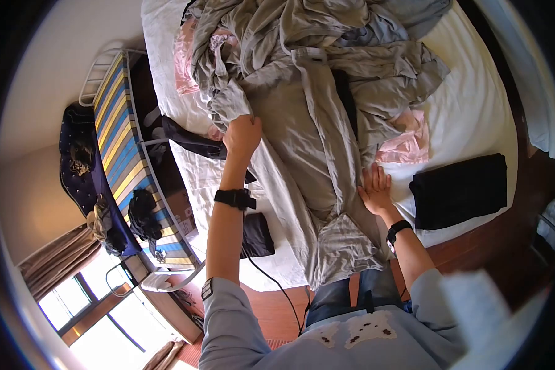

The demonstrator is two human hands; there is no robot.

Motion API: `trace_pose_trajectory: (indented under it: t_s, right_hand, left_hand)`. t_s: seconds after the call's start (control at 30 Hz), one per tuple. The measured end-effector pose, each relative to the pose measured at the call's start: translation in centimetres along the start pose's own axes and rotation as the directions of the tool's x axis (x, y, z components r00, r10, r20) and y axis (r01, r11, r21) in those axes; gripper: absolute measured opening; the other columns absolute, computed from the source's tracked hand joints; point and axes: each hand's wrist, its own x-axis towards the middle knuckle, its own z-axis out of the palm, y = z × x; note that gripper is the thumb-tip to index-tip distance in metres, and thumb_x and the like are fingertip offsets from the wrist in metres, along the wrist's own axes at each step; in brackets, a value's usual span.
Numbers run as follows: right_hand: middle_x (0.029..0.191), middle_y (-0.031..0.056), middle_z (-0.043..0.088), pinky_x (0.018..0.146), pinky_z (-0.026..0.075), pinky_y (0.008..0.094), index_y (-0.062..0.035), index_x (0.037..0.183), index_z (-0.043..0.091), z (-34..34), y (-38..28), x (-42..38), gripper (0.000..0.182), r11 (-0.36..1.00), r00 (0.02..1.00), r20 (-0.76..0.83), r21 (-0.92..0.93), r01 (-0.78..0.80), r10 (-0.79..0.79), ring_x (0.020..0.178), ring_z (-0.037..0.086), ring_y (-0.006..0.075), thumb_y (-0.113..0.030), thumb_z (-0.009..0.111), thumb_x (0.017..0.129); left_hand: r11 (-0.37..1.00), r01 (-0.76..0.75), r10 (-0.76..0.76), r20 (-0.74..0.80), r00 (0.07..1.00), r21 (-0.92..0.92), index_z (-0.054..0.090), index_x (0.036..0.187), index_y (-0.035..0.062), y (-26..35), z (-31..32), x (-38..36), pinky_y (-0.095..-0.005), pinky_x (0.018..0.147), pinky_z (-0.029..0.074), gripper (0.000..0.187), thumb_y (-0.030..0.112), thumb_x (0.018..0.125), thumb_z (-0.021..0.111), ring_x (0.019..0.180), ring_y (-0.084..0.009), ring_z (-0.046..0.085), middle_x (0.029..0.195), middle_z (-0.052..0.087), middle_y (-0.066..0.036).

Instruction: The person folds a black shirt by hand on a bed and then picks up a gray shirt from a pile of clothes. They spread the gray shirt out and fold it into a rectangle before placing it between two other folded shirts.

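Note:
A long, wrinkled grey garment (290, 123) lies spread along the bed, its near end (348, 243) rumpled at the mattress edge by my legs. At its left edge my left hand (243, 135) is closed, fingers curled round the grey cloth. My right hand (375, 188) rests with extended fingers at the garment's right edge, pressing on cloth and bed. Just beyond that hand is a piece of pink fabric (407, 140). To its right sits a folded black garment (459, 190). Black cloth (194, 139) lies beside my left hand.
More grey clothing (382, 74) is heaped at the far end of the white bed (475, 105), with pink fabric (185, 58) at left. A small folded black item (257, 235) lies near the left edge. A striped cot (120, 123) stands left; a cable (271, 277) hangs below my left arm.

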Motion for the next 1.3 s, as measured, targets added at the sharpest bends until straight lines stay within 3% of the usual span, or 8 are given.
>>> trace_pose_trajectory:
  t_s: [0.23,0.33,0.7,0.8,0.93,1.13,1.23,1.3]
  right_hand:
    - [0.138,0.0108,-0.004,0.098,-0.003,0.0483,-0.0162,0.132,0.014,-0.5,-0.3,0.0,0.057,1.0,0.999,0.044,0.009,-0.01,0.01,0.127,-0.005,0.0249,-0.043,0.029,0.084]
    - [0.138,0.0107,-0.003,0.098,-0.001,0.0488,-0.0159,0.132,0.014,0.0,0.0,0.0,0.058,1.0,1.0,0.001,-0.007,0.01,-0.01,0.127,-0.004,0.0252,-0.044,0.028,0.084]
    - [0.139,0.0094,-0.003,0.099,-0.003,0.0472,-0.0161,0.132,0.015,-0.4,0.1,-0.1,0.059,0.998,0.999,0.048,0.055,0.007,-0.009,0.128,-0.005,0.0237,-0.045,0.029,0.083]
    - [0.139,0.0093,-0.004,0.098,-0.004,0.0471,-0.0167,0.132,0.015,-0.1,0.2,-0.2,0.058,0.998,1.0,0.024,0.063,0.012,-0.013,0.128,-0.005,0.0235,-0.045,0.028,0.083]
    - [0.139,0.0092,-0.003,0.098,-0.002,0.0474,-0.0171,0.132,0.016,-0.5,0.1,-0.1,0.057,0.996,0.998,0.058,0.084,0.005,-0.01,0.128,-0.005,0.0235,-0.045,0.028,0.084]
    - [0.139,0.0091,0.0,0.098,-0.001,0.0473,-0.0171,0.131,0.018,0.0,0.2,-0.1,0.056,0.998,1.0,-0.004,0.063,0.023,-0.023,0.128,-0.004,0.0231,-0.045,0.028,0.084]
    - [0.139,0.0095,0.002,0.098,-0.003,0.047,-0.0174,0.131,0.02,1.1,0.5,-0.2,0.055,0.998,0.993,-0.11,0.038,0.055,-0.05,0.128,-0.002,0.0231,-0.044,0.03,0.083]
    - [0.138,0.0095,0.003,0.098,-0.003,0.0468,-0.0176,0.131,0.021,1.8,0.5,-0.1,0.055,0.996,0.972,-0.22,-0.013,0.085,-0.086,0.128,-0.001,0.0228,-0.044,0.03,0.083]
  left_hand:
    - [0.912,-0.155,0.129,-0.094,0.987,-0.38,0.059,0.08,-0.0002,5.0,3.2,1.2,-0.0355,0.059,0.046,0.032,0.03,0.074,0.053,0.065,-0.0302,0.059,0.07,0.06,-0.016]
    - [0.644,0.178,-0.006,0.228,0.974,-0.744,0.058,0.081,-0.0034,8.0,4.1,2.3,-0.0273,0.052,0.045,0.034,0.028,0.07,0.059,0.056,-0.0181,0.058,0.064,0.059,-0.01]
    - [0.893,-0.002,-0.033,-0.069,0.997,-0.451,0.056,0.092,-0.0044,10.0,8.3,8.1,-0.0344,0.072,0.042,0.037,0.022,0.067,0.06,0.085,-0.0275,0.055,0.09,0.058,-0.017]
    - [0.282,0.071,-0.213,0.01,0.977,-0.957,0.056,0.091,-0.0027,7.7,9.5,9.7,-0.0328,0.067,0.043,0.028,0.016,0.07,0.055,0.075,-0.0242,0.055,0.082,0.058,-0.012]
    - [-0.099,0.347,-0.153,0.359,0.921,-0.933,0.054,0.092,-0.0014,7.9,7.5,9.7,-0.0292,0.062,0.042,0.025,0.015,0.074,0.052,0.071,-0.0207,0.05,0.082,0.053,-0.008]
    - [0.599,0.362,-0.226,0.284,0.932,-0.714,0.052,0.095,-0.0005,12.0,3.1,8.4,-0.029,0.064,0.042,0.029,0.021,0.076,0.054,0.074,-0.0182,0.052,0.087,0.054,-0.009]
    - [-0.195,0.193,0.002,0.197,0.98,-0.962,0.051,0.097,-0.0021,9.9,5.8,10.9,-0.0274,0.074,0.041,0.03,0.023,0.081,0.049,0.08,-0.0184,0.053,0.09,0.055,-0.01]
    - [-0.273,0.244,0.002,0.253,0.967,-0.93,0.051,0.097,-0.0016,9.5,6.0,10.5,-0.0295,0.076,0.041,0.028,0.022,0.083,0.048,0.083,-0.0193,0.053,0.093,0.055,-0.011]
